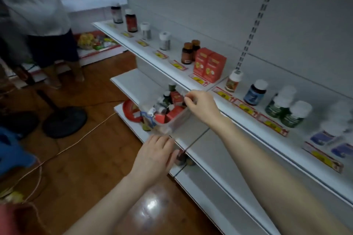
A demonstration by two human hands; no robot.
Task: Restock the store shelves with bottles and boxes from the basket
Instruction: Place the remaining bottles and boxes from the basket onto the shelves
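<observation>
Both forearms reach out to a clear plastic basket (pixel 179 121) that sits on the lower shelf (pixel 202 145), just under the lip of the upper shelf (pixel 248 130). The left hand (pixel 154 151) curls its fingers over the near rim, while the right hand (pixel 200 104) pinches the far rim between thumb and fingertips. Inside, red boxes (pixel 175 112) and small capped bottles (pixel 162 105) lie jumbled together. Along the upper shelf stand spaced jars (pixel 131 21) and two upright red cartons (pixel 209 65).
</observation>
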